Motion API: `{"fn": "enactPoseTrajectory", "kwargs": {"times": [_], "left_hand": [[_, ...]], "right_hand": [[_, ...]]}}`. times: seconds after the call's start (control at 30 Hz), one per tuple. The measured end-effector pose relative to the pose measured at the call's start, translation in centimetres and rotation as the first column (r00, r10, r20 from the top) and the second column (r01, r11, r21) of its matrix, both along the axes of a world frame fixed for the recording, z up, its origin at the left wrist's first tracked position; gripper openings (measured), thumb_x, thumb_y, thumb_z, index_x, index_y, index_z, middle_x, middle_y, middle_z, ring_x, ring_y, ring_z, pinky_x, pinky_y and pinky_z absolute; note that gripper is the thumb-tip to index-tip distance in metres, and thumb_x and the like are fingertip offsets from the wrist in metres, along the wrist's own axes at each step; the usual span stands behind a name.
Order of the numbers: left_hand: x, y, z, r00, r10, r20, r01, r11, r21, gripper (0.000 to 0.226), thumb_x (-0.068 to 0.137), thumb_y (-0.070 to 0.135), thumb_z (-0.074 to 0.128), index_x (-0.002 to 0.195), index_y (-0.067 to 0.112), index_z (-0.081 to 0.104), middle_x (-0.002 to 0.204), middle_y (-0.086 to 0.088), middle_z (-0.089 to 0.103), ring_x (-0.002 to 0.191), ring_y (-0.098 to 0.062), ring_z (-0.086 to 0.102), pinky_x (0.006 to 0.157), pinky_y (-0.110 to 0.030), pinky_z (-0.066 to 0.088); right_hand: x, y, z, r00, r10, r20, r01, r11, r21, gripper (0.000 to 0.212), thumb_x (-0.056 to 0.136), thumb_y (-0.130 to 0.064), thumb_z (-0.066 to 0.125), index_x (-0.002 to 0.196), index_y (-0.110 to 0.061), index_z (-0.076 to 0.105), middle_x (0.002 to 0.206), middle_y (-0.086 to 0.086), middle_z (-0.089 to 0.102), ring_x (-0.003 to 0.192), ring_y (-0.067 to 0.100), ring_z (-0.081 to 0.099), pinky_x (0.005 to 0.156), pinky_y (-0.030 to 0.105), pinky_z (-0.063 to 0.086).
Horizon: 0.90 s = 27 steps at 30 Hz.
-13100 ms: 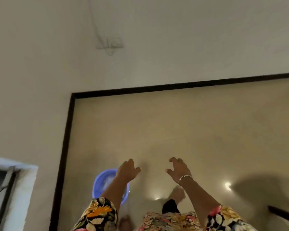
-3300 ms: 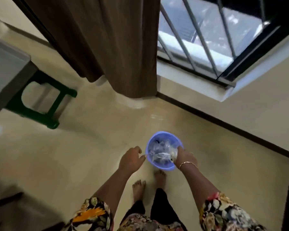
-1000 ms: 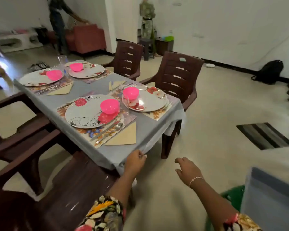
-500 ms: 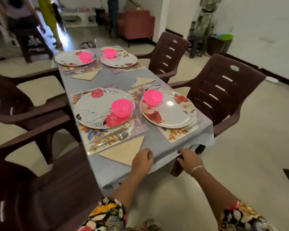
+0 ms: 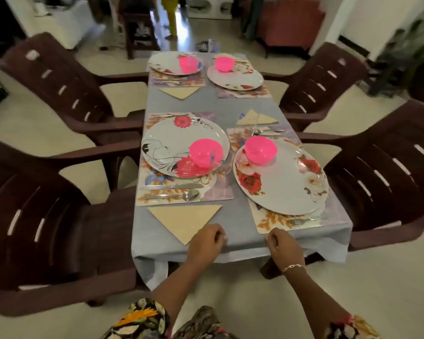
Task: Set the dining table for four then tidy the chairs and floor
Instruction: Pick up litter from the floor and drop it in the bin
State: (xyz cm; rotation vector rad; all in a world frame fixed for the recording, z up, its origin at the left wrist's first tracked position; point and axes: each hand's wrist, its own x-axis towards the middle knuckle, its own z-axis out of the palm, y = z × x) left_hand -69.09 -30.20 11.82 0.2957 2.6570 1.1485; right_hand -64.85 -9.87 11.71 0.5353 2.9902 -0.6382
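Note:
The dining table [image 5: 230, 104] wears a grey-blue tablecloth [image 5: 240, 218] and holds several place settings on floral placemats. Each has a white floral plate, such as the near left plate [image 5: 169, 145] and the near right plate [image 5: 287, 184], with a pink bowl [image 5: 203, 152] on it. A knife and spoon [image 5: 181, 195] lie beside a folded beige napkin [image 5: 184, 216]. My left hand [image 5: 206, 241] and my right hand [image 5: 283, 245] rest at the table's near edge, fingers curled into the cloth.
Brown plastic armchairs flank the table: near left chair [image 5: 47, 228], far left chair [image 5: 66, 89], far right chair [image 5: 321, 77], near right chair [image 5: 389, 172]. A clear glass [image 5: 219, 165] stands by the near left bowl. A red sofa [image 5: 289, 25] and a person's legs [image 5: 170, 13] are beyond.
I left the blue bin by the window and came to the table's short end. Both hands settled on the near cloth edge and their fingers curled in.

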Motion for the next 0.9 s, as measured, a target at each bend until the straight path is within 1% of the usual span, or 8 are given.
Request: {"fn": "enactPoseTrajectory", "kwargs": {"times": [0.17, 0.3, 0.43, 0.53, 0.63, 0.7, 0.77, 0.9], "left_hand": [[2.5, -0.4, -0.4, 0.947, 0.308, 0.089, -0.316, 0.943, 0.101, 0.01, 0.09, 0.014, 0.057, 0.081, 0.014, 0.063, 0.086, 0.002, 0.066, 0.082, -0.014, 0.06, 0.071, -0.024, 0.046], [4.0, -0.4, -0.2, 0.773, 0.53, 0.349, -0.625, 0.732, 0.273, 0.022, 0.091, 0.009, 0.054, 0.071, 0.012, 0.061, 0.072, -0.004, 0.061, 0.069, -0.02, 0.057, 0.06, -0.028, 0.044], [4.7, -0.6, -1.0, 0.594, 0.592, 0.544, -0.798, 0.515, 0.312, 0.022, 0.094, 0.014, 0.052, 0.073, 0.01, 0.06, 0.069, -0.007, 0.057, 0.058, -0.017, 0.049, 0.053, -0.026, 0.04], [4.2, -1.0, -1.4, 0.463, 0.648, 0.605, -0.885, 0.369, 0.283, 0.027, 0.094, 0.024, 0.054, 0.07, 0.01, 0.058, 0.068, -0.008, 0.056, 0.06, -0.02, 0.05, 0.055, -0.029, 0.042], [3.5, -1.4, -1.4, 0.346, 0.682, 0.645, -0.938, 0.278, 0.209, 0.034, 0.094, 0.031, 0.055, 0.071, 0.006, 0.055, 0.067, -0.01, 0.055, 0.058, -0.023, 0.05, 0.054, -0.03, 0.044], [3.2, -1.6, -1.3, 0.302, 0.668, 0.68, -0.953, 0.236, 0.191, 0.032, 0.094, 0.027, 0.055, 0.073, 0.003, 0.054, 0.067, -0.011, 0.054, 0.058, -0.022, 0.049, 0.054, -0.031, 0.044], [2.9, -1.7, -1.3, 0.281, 0.648, 0.708, -0.959, 0.205, 0.193, 0.03, 0.094, 0.024, 0.056, 0.074, 0.002, 0.053, 0.066, -0.011, 0.052, 0.057, -0.02, 0.049, 0.053, -0.03, 0.044], [2.7, -1.6, -1.5, 0.267, 0.633, 0.727, -0.964, 0.163, 0.212, 0.032, 0.094, 0.023, 0.056, 0.068, 0.004, 0.051, 0.062, -0.01, 0.052, 0.054, -0.019, 0.049, 0.052, -0.029, 0.042]], "right_hand": [[0.3, 2.4, -0.5, 0.994, -0.104, -0.042, 0.1, 0.99, -0.101, 0.022, 0.095, -0.024, 0.047, 0.076, -0.013, 0.051, 0.072, 0.005, 0.056, 0.072, 0.022, 0.054, 0.063, 0.03, 0.043], [0.6, 5.0, -0.8, 0.94, -0.342, -0.009, 0.326, 0.903, -0.28, 0.028, 0.097, -0.021, 0.045, 0.084, -0.001, 0.06, 0.077, 0.012, 0.055, 0.073, 0.026, 0.047, 0.067, 0.03, 0.033], [-0.1, 7.0, -1.4, 0.833, -0.529, 0.164, 0.525, 0.659, -0.539, 0.049, 0.093, -0.039, 0.048, 0.081, 0.005, 0.067, 0.078, 0.021, 0.065, 0.075, 0.036, 0.059, 0.072, 0.04, 0.047], [-0.8, 7.8, -1.3, 0.752, -0.586, 0.303, 0.598, 0.411, -0.688, 0.055, 0.091, -0.047, 0.05, 0.074, 0.005, 0.059, 0.065, 0.015, 0.058, 0.061, 0.028, 0.054, 0.063, 0.037, 0.05], [-1.4, 8.5, -1.9, 0.716, -0.591, 0.372, 0.617, 0.286, -0.733, 0.052, 0.087, -0.048, 0.056, 0.071, 0.001, 0.056, 0.064, 0.013, 0.058, 0.061, 0.024, 0.055, 0.066, 0.035, 0.053], [-1.7, 8.8, -2.3, 0.698, -0.598, 0.395, 0.605, 0.195, -0.772, 0.046, 0.088, -0.043, 0.058, 0.063, -0.004, 0.05, 0.052, 0.008, 0.052, 0.044, 0.017, 0.049, 0.044, 0.022, 0.046], [-2.0, 9.0, -2.5, 0.662, -0.615, 0.428, 0.603, 0.097, -0.792, 0.043, 0.089, -0.037, 0.059, 0.06, -0.01, 0.043, 0.048, 0.004, 0.045, 0.033, 0.011, 0.042, 0.033, 0.013, 0.035], [-2.2, 9.2, -2.5, 0.652, -0.61, 0.449, 0.607, 0.066, -0.792, 0.04, 0.089, -0.036, 0.059, 0.062, -0.011, 0.043, 0.052, 0.003, 0.044, 0.027, 0.006, 0.039, 0.032, 0.011, 0.034]]}}
